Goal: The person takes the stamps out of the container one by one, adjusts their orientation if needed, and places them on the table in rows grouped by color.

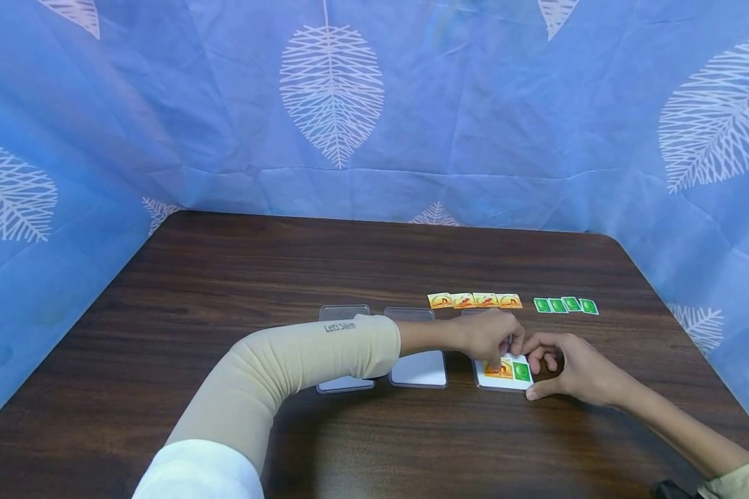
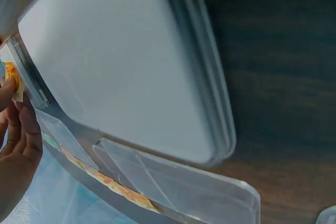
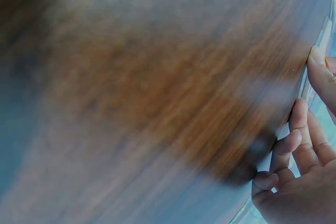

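Observation:
On the right, a clear plastic case (image 1: 504,386) with a white face lies flat, bearing a small orange printed card (image 1: 504,369) beside a small green card (image 1: 521,372). My left hand (image 1: 489,334) reaches across to it and pinches the orange card (image 2: 11,72) at its left part, fingertips low over the white face. The thumb and fingers of my right hand (image 1: 574,367) hold the right edge of the same case, the thumb at its near corner. In the right wrist view the right hand (image 3: 299,156) shows curled fingers along that edge.
A middle case (image 1: 419,372) and a left case (image 1: 346,384), both white-faced, lie left of it, partly under my left forearm. Behind stand a row of orange cards (image 1: 463,300) and a row of green cards (image 1: 557,305) on the dark wooden table (image 1: 256,263).

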Demonstrator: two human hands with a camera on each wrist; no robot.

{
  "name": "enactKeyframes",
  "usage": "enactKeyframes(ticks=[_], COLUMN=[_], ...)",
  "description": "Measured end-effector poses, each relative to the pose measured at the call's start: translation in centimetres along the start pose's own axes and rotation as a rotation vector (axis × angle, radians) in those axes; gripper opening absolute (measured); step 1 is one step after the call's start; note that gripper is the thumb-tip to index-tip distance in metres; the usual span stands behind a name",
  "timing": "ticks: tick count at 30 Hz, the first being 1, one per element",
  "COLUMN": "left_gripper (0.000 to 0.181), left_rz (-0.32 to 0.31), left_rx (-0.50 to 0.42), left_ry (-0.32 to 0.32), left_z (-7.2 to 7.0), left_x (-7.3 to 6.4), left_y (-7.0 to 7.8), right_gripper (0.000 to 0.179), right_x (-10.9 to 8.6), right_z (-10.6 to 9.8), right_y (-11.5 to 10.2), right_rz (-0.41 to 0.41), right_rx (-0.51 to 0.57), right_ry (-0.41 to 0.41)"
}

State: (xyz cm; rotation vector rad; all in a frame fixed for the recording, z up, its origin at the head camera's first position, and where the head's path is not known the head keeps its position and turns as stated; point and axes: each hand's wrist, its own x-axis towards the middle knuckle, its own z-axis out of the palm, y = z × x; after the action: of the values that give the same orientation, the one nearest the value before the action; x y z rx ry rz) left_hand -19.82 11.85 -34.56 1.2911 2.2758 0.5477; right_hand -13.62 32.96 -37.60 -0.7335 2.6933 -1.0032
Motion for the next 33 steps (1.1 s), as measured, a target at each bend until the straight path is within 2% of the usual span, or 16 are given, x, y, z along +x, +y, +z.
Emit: enactKeyframes(ticks=[4,9,17,21,24,28,33], left_gripper=[0.020,0.026,0.010,0.012,0.012,0.009,0.007], left_rz=[0.047,0.095,0.184,0.181,0.177,0.166,0.146], left_rx=[-0.049,-0.121,-0.232,-0.228,-0.215,-0.234,-0.259], left_ry=[-0.008,-0.027,-0.009,0.009,0.047,0.091,0.115], left_z=[-0.3,-1.0,-1.4,-1.7,-2.0,-2.5,-3.0], left_x=[-0.3,-0.8,-1.7,-2.1,-2.5,-3.0,-3.8], left_y=[-0.3,-0.6,-1.6,-2.0,-2.4,-2.7,-3.1], right_gripper=[0.047,0.048,0.051,0.052,0.053,0.054,0.055], right_x=[0.0,-0.1,0.0,0.0,0.0,0.0,0.0], right_z=[0.0,0.1,0.0,0.0,0.0,0.0,0.0], right_y=[0.1,0.1,-0.1,-0.1,-0.1,-0.1,-0.2], right_rz=[-0.002,-0.012,0.008,0.010,0.013,0.016,0.033], right_rx=[-0.004,0.016,0.004,0.007,0.013,0.017,0.019], right_ry=[0.003,0.001,0.003,0.002,-0.002,-0.003,-0.006])
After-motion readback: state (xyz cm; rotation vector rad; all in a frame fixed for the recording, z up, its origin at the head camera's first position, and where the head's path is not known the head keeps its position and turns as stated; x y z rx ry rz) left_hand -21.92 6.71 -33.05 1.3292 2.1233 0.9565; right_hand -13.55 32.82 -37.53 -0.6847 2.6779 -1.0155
